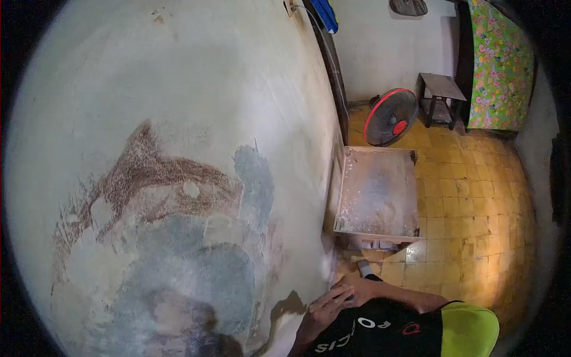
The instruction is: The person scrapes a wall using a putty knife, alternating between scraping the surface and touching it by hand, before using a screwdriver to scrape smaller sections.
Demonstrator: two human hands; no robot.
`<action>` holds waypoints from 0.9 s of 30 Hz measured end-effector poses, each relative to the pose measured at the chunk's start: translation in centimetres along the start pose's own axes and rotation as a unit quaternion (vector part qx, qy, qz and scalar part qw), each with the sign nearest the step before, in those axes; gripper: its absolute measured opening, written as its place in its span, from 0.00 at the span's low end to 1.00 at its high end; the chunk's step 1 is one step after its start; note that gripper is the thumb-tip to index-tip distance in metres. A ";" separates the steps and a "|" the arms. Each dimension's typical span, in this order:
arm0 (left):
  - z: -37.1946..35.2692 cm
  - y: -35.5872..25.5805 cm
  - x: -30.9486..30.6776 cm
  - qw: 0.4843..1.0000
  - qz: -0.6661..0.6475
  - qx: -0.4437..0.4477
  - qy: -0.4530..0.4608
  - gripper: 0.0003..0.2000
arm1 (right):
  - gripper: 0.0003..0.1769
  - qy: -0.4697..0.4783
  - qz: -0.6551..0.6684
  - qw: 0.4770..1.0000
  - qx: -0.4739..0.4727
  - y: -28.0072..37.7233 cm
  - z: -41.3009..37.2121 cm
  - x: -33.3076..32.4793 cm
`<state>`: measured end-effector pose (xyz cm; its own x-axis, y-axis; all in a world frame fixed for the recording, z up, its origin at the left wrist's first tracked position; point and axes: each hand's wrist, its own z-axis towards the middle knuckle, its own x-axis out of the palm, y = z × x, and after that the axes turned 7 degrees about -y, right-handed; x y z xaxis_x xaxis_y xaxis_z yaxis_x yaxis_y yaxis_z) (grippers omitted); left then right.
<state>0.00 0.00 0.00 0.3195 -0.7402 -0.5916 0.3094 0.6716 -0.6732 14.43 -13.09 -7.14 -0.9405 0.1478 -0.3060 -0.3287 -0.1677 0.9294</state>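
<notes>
My left hand and my right hand are together low in the view, in front of my black shirt. The left hand's fingers are closed and lie over the fingers of the right hand, which curl in and are partly hidden. I cannot tell what, if anything, is between them. Just beyond the right hand, a short grey and black object shows against the floor. Close on the left stands a pale wall with grey patches and a rough brown bare area.
A low, worn wooden table stands ahead along the wall. Behind it is a black fan with a red rim. A small side table and a green flowered cloth are farther back, over yellow floor tiles.
</notes>
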 end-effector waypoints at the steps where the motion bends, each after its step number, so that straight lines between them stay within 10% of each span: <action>1: 0.0 0.2 0.1 1.000 0.000 -0.006 -0.010 0.23 | 0.15 -0.038 0.034 0.998 0.021 1.1 0.0 -0.1; 5: -0.7 -2.9 -1.3 0.999 0.010 -0.036 -0.023 0.20 | 0.14 -0.161 0.067 0.984 0.034 5.4 -1.3 1.7; 11: -2.4 0.1 0.0 0.987 -0.128 0.080 0.049 0.17 | 0.20 -0.010 0.053 0.999 -0.002 6.5 -1.8 1.5; 17: -0.7 -4.0 -1.3 0.975 0.002 -0.178 -0.129 0.17 | 0.16 0.059 0.043 0.978 0.198 6.3 0.9 -2.4; 18: -1.1 -2.6 -0.5 0.968 -0.014 -0.147 -0.204 0.17 | 0.14 -0.074 0.064 0.995 -0.014 2.6 0.9 -1.9; 27: -0.7 -0.8 1.7 0.839 0.270 -0.182 -0.436 0.05 | 0.20 -0.103 -0.020 0.978 -0.183 -0.4 8.6 -12.5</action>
<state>-0.36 -1.80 -0.81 0.9078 0.0794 -0.4118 -0.3346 0.7292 -0.5969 27.06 -6.47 -1.96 -0.9018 0.3476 -0.2568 -0.4082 -0.4900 0.7702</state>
